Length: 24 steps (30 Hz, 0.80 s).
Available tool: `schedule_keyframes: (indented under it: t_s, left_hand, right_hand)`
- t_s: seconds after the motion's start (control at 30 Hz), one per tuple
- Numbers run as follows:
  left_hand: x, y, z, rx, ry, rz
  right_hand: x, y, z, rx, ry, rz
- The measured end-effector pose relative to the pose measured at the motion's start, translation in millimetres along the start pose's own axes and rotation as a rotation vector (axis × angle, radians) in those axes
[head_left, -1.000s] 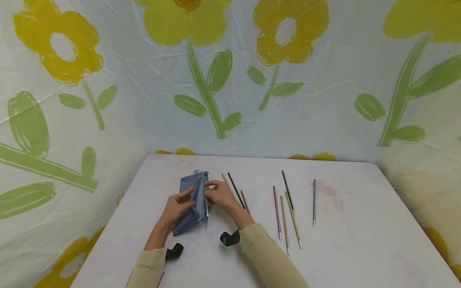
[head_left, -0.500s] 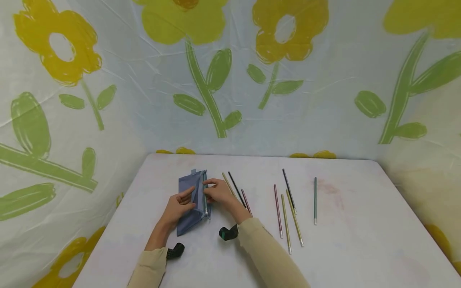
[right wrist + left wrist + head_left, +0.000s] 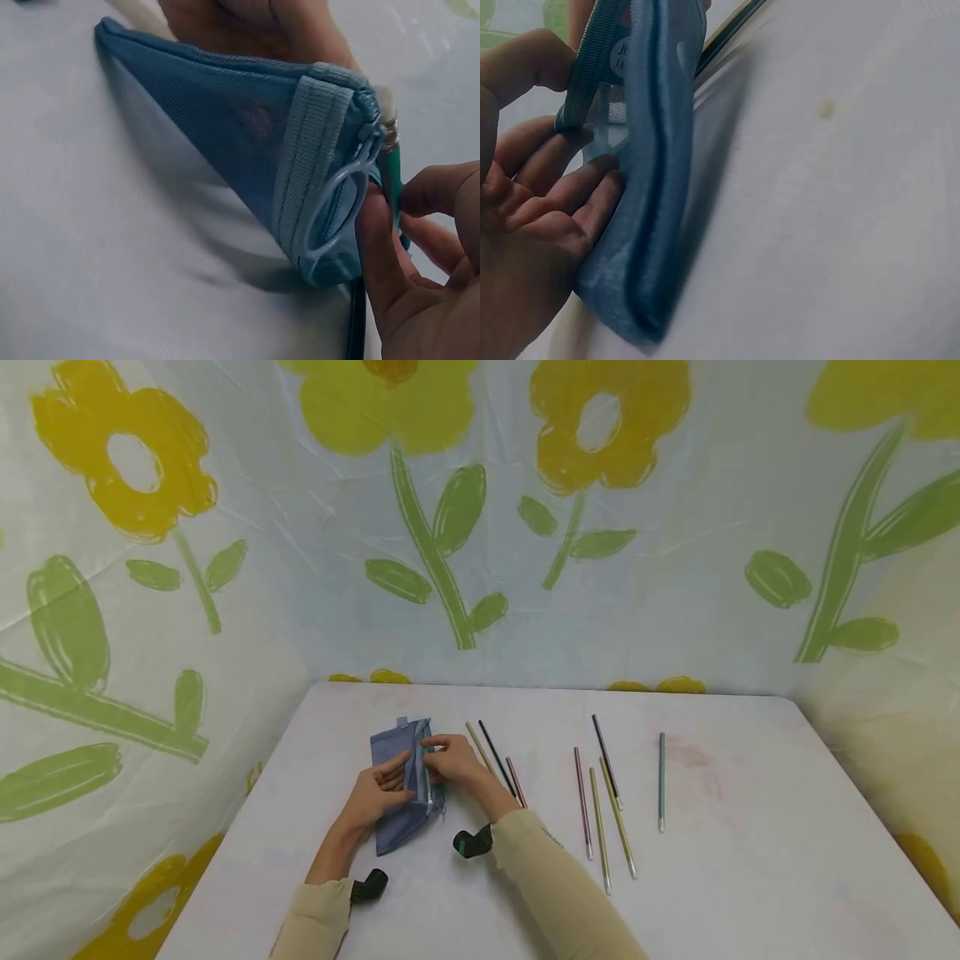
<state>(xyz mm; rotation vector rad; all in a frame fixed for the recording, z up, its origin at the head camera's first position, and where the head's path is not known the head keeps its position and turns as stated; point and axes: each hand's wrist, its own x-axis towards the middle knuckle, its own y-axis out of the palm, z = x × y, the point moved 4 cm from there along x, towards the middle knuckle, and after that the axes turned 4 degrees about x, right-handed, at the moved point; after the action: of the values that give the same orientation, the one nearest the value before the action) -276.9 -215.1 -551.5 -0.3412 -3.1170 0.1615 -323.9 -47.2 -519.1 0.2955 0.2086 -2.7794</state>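
A blue mesh zip pencil case stands tilted on the left half of the table. My left hand pinches its open zipper edge between thumb and fingers. In the right wrist view, a green pencil with a white eraser lies along the zipper opening, beside the round zipper pull. My right hand holds this pencil, the thumb on one side and the fingers on the other. The case's side wall bulges in the left wrist view, and part of its inside is hidden.
Just right of the case lie a yellow pencil, a black pencil and a red pencil. Several more pencils are spread farther right, among them a teal pencil. A flowered cloth hangs behind the white table.
The case has turned a little, and its zipper opening has widened toward the camera. Both hands stay at it with only slight shifts. The loose pencils keep their places.
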Motion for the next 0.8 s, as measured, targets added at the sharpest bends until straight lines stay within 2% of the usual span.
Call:
schedule_keyframes:
  t_s: [0.13, 0.27, 0.5, 0.67, 0.8]
  left_hand:
    - [-2.1, 1.9, 0.5, 0.021, 0.008, 0.012]
    - [-2.1, 2.3, -0.9, 0.040, 0.032, 0.036]
    - [1.1, 1.3, 2.1, 0.035, -0.006, 0.060]
    - [1.1, 1.7, 3.3, 0.053, -0.005, 0.031]
    - [0.7, 0.2, 3.6, 0.071, -0.013, -0.024]
  right_hand:
    - [-0.8, 0.6, -3.3, 0.017, -0.002, 0.008]
    - [2.1, 0.7, -5.8, 0.078, 0.018, 0.027]
    - [2.3, 2.7, -5.9, 0.120, 0.029, 0.016]
    - [-0.2, 4.6, -5.5, 0.029, -0.010, 0.001]
    - [-1.7, 6.1, -4.2, -0.040, -0.041, 0.004]
